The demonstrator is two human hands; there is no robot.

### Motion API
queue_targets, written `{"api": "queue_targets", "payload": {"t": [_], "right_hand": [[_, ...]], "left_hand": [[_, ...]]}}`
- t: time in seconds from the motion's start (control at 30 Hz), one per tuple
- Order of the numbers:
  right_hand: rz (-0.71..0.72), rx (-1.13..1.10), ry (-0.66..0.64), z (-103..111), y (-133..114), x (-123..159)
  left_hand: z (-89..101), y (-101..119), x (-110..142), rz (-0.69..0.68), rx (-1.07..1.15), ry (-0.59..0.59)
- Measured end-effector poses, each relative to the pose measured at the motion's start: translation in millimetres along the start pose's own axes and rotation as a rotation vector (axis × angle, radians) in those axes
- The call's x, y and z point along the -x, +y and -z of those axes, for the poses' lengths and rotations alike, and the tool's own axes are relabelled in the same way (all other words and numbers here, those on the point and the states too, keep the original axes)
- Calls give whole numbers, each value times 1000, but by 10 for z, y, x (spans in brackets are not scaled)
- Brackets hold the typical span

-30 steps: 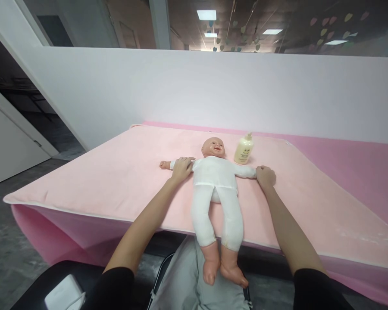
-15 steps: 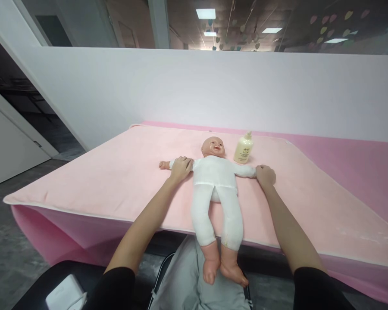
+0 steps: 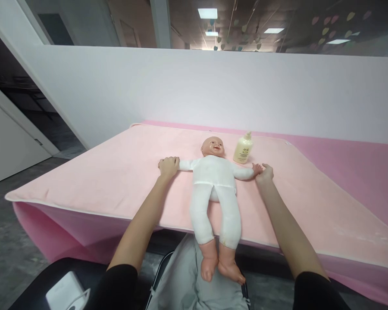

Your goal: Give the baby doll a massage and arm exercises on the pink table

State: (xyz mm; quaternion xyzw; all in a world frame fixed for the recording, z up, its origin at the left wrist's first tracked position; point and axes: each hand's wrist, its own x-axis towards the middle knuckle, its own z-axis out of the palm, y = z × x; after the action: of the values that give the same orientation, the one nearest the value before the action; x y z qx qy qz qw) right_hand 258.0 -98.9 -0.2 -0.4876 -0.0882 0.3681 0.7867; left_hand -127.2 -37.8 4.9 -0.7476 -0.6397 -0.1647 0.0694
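A baby doll [image 3: 215,172] in a white cloth body lies on its back with both arms spread, its feet hanging past the table's front edge. My left hand [image 3: 169,166] is closed over the doll's wrist and hand on the left; only a bit of the doll's fingers shows beyond mine. At the other side, my right hand [image 3: 265,175] is closed at the fingertips of the doll's other hand [image 3: 256,169], whose small fingers are spread and visible. A pale yellow pump bottle [image 3: 243,148] stands between the doll's head and my right hand.
Under the doll, a light pink cloth [image 3: 116,172] covers the table, with darker pink cloth [image 3: 358,172] beneath it. A white partition wall [image 3: 213,90] rises behind. At lower left, a white device with a cable [image 3: 64,290] lies on a black chair seat [image 3: 48,277].
My left hand has slid outward along the doll's arm from near the elbow to the wrist. My right hand has shifted off the doll's hand to its fingertips, uncovering it.
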Motion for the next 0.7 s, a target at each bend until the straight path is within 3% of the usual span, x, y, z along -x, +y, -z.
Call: {"api": "queue_targets", "payload": {"t": [0.1,0.33,0.43,0.5,0.57,0.63,0.7], "right_hand": [[-96,-57,9,-40,10,86],[-279,-102,-26,-72,1,255],[-326,-46,-22,-75,9,263],[-318,24,-16,-67,16,245],[-267,79,-27,-51,27,216],[-222,105,-44,-36,41,189],[-215,106,-38,-27,52,176]], "left_hand": [[10,33,-4,13,7,-13],[26,46,-13,262,142,20],[105,49,-25,205,176,50],[260,120,35,147,293,140],[499,281,232,114,544,266],[761,519,610,32,850,345],[965,775,1131,-132,1138,202]]}}
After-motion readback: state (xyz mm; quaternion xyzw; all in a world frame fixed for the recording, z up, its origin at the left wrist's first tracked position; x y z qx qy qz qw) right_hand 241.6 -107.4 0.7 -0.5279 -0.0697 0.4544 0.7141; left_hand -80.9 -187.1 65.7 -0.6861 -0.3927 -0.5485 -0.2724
